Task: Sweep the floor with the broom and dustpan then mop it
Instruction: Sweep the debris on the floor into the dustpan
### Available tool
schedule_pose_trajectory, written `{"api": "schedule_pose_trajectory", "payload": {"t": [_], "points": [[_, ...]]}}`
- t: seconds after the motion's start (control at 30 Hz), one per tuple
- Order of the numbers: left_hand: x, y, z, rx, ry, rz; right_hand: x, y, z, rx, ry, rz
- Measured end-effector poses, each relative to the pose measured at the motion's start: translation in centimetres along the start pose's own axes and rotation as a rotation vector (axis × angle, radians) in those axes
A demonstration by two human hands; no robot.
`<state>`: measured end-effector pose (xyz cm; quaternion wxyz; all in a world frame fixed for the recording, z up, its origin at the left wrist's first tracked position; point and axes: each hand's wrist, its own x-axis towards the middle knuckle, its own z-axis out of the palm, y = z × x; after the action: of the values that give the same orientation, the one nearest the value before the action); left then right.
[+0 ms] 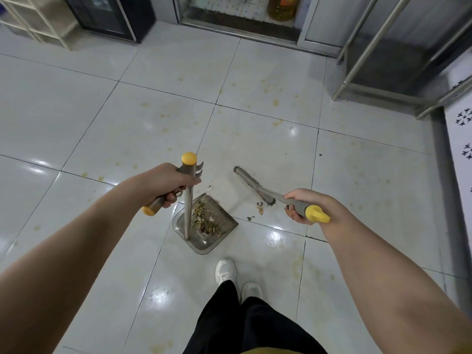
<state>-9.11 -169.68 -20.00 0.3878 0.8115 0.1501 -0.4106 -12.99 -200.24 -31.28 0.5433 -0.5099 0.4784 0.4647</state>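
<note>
Presently right grip (pixel 302 206) clasps broom (pixel 255 186), slanting forward-left (head floorward); left grip (pixel 166 185) clasps upright dustpan pole (pixel 188 215).

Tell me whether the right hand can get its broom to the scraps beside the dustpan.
Probably yes: the right hand grips the broom, whose bristles sit close beside the scraps, nothing between.

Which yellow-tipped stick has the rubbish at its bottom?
The upright pole in the left hand: it ends in the dustpan. The right hand holds the broom.
</note>
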Motion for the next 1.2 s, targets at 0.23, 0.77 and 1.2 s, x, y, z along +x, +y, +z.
{"api": "schedule_pose_trajectory", "payload": {"t": [0.23,0.77,1.2], "points": [[-3.5,-2.2,2.2,-0.028,0.072,-0.022,1.8,4.3,-2.1,0.079,0.053,-0.061],[-3.4,-4.3,4.8,-0.075,0.01,-0.064,5.5,8.5,-0.5,0.128,0.047,0.05],[-2.8,-5.4,5.0,0.003,0.004,-0.043,4.7,11.3,5.8,-0.104,-0.104,0.168]]}}
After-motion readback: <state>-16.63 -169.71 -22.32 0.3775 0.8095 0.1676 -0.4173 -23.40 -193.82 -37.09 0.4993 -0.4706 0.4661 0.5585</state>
